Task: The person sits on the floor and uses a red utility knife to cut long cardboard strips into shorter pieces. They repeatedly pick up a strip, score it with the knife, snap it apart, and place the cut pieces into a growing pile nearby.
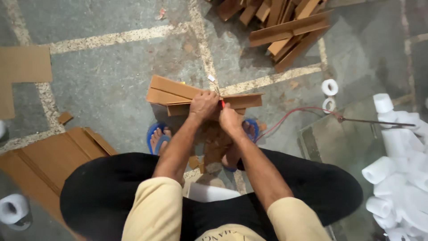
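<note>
I hold a stack of folded brown cardboard angle strips in front of me, above my feet. My left hand grips the stack from above near its middle. My right hand is closed around a small tool with a red handle, its tip pressed against the cardboard beside the left hand. Small cardboard offcuts lie on the floor between my blue sandals.
A pile of cardboard strips lies at the top right. Flat cardboard sheets rest at the left. White foam rolls are heaped at the right, with two tape rolls and a red wire leading to a metal rod.
</note>
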